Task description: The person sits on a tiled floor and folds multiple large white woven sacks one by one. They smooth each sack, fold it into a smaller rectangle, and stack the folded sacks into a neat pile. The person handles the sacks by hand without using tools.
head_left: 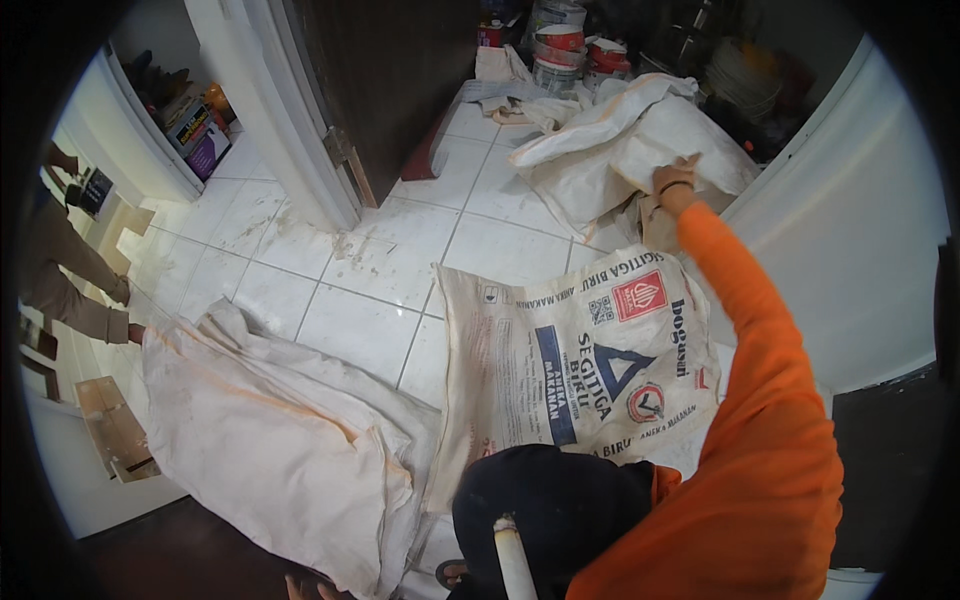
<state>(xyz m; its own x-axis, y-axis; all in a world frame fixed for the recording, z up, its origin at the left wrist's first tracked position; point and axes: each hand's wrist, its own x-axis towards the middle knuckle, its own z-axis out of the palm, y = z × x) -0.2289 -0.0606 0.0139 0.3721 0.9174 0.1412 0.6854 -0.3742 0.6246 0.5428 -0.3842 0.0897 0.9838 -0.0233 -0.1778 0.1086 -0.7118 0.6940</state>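
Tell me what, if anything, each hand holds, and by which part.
Right hand: on the near side of the far white sack, grip unclear. Left hand: mostly cut off beside the pale sack; hold cannot be told.

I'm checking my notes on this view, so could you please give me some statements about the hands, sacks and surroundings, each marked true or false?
1. The right hand is at the crumpled white sack. True.
2. The left hand shows at the top edge of the picture. False: it shows at the bottom edge, by the pale sack at the lower left.
3. The printed sack lies on white floor tiles. True.
4. The right sleeve is green. False: it is orange.
5. The door is bright white. False: it is dark.
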